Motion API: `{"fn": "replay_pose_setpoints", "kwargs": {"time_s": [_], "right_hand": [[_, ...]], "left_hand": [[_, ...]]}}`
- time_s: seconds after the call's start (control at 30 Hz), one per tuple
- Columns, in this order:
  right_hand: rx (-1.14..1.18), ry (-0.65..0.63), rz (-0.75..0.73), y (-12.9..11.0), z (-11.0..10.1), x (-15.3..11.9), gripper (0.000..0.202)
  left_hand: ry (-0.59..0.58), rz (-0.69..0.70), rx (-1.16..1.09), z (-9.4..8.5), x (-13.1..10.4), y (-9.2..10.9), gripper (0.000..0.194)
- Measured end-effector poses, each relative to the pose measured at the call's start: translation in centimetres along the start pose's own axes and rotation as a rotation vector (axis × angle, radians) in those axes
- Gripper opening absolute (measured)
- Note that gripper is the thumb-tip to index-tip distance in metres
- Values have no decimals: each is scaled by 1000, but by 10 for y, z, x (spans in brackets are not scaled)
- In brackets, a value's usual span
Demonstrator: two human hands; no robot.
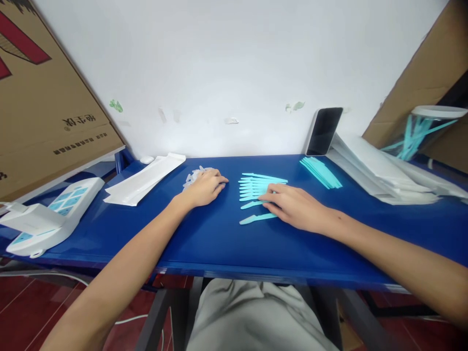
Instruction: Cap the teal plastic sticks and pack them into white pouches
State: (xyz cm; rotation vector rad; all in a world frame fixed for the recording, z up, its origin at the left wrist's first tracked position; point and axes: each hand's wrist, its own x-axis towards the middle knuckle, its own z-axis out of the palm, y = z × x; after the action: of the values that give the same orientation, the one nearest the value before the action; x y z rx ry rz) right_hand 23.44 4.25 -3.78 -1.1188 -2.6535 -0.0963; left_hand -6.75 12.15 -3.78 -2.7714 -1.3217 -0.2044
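My left hand (208,187) lies low over the table beside a small heap of translucent plastic caps (193,176), covering part of it; its fingers are loosely apart. To the right, several turquoise eyebrow razors (252,187) are laid out in a row, blade ends toward the left. My right hand (292,204) is at the near end of this row, thumb and fingertips closed around the handle of one eyebrow razor (251,205). The nearest eyebrow razor (256,219) lies apart from the others, its handle end hidden under that hand.
A bundle of turquoise razors (321,172) lies on the blue table (219,243) in front of a phone (323,130) leaning on the wall. White bags (383,170) and a clear tub (424,131) stand right. White packets (144,180) and a power strip (62,214) lie left.
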Motion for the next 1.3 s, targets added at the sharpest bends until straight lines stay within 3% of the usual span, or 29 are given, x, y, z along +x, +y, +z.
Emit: {"fn": "replay_pose_setpoints", "kwargs": {"time_s": [0.17, 0.3, 0.47, 0.67, 0.97, 1.17, 1.3], "right_hand": [[118, 25, -22, 7, 5, -1, 27], [213, 43, -31, 8, 3, 0, 20], [236, 59, -60, 5, -1, 1, 18], [297, 128, -12, 0, -6, 1, 17], [333, 210, -4, -1, -3, 2, 18], [259, 234, 31, -3, -1, 1, 23], [263, 217, 98, -4, -2, 1, 20]], "left_hand": [[39, 72, -67, -4, 3, 6, 37], [69, 54, -155, -7, 1, 4, 37], [-36, 13, -326, -14, 0, 7, 36], [-78, 29, -274, -12, 0, 12, 40], [124, 62, -169, 11, 1, 12, 49], [269, 111, -265, 1, 6, 29, 40], [324, 29, -327, -9, 2, 37, 40]]}}
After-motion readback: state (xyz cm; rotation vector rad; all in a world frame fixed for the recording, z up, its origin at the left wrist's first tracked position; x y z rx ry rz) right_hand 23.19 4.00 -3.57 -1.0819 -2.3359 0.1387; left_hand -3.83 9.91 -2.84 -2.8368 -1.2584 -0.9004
